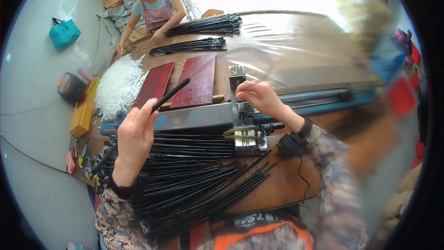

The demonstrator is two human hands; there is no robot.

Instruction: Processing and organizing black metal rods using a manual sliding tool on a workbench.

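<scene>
My left hand (133, 141) is closed round a slender black rod (172, 94) that slants up to the right, its far tip over the dark red boards. My right hand (264, 99) is pinched beside the upright metal block (237, 75) of a bench machine; whatever its fingertips hold, if anything, is too small to make out. The machine's long grey-blue rail (194, 118) runs crosswise under both hands. A large heap of similar black rods (199, 183) lies on the near side of the rail, partly behind my left forearm.
Two dark red boards (197, 81) lie beyond the rail, next to a pile of white plastic pieces (119, 85). Across the table a person (159, 9) works near bundled black rods (203, 24). A small black device (291, 146) with a cable sits at the right.
</scene>
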